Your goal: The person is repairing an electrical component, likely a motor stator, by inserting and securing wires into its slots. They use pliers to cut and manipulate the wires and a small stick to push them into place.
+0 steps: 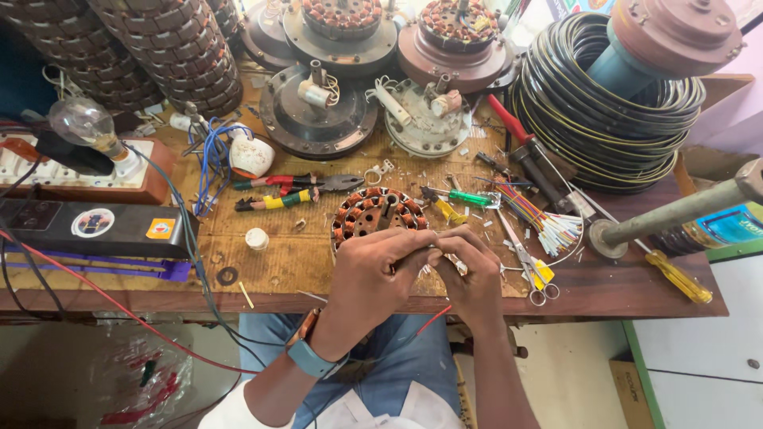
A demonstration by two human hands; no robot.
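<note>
Here both hands, the left hand [373,266] and right hand [469,270], pinch closed on thin wire at the edge of the copper-wound motor core [373,214], seemingly joining leads, which next calls for steady, fine fingertip work.

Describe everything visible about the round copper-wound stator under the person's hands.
The stator is a round dark metal core ringed with reddish-brown copper coils, with holes in its central hub. It lies flat on the wooden workbench near the front edge. The left hand and right hand cover its near side, pinching fine wires there; its far half is exposed.
</note>
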